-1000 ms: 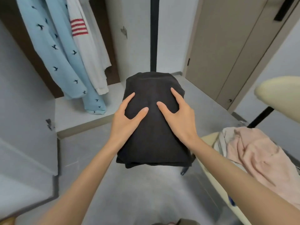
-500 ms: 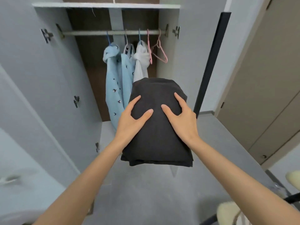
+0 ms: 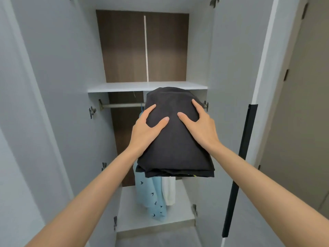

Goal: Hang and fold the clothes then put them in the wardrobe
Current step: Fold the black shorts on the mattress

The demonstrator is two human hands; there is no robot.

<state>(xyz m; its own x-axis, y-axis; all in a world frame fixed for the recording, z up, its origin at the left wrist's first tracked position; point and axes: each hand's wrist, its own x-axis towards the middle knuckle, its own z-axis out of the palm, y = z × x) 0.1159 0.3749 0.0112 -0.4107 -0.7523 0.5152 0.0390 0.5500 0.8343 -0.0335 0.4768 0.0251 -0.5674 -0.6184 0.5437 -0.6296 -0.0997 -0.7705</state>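
1. Two bare forearms reach up from the bottom corners; the left hand (image 3: 145, 131) and right hand (image 3: 201, 129) meet on a folded black bundle (image 3: 174, 148).
2. Grip: each hand clasps one side of the bundle; thumb and forefinger lie spread on top, the other fingers go down over the sides, out of sight; both hands are grasping it, neither is slack.
3. The bundle is several layers thick, its stacked edges facing the camera; it is held in the air before the open wardrobe (image 3: 199, 50), towards the right half of the opening.
4. Its far end overlaps the front edge of the white shelf (image 3: 142, 86); whether it touches the shelf cannot be told.
5. On the right, an open door (image 3: 229, 86) carries a long black handle (image 3: 238, 172); a second open door (image 3: 53, 86) stands on the left.
6. Below the bundle hang a light blue shirt (image 3: 149, 196) with small dark bird marks and, touching it on the right, a white garment (image 3: 168, 191); their tops are hidden.
7. A metal rail (image 3: 121, 105) runs just under the shelf.
8. Farthest: a dark brown back panel (image 3: 124, 47) with a pale vertical seam.
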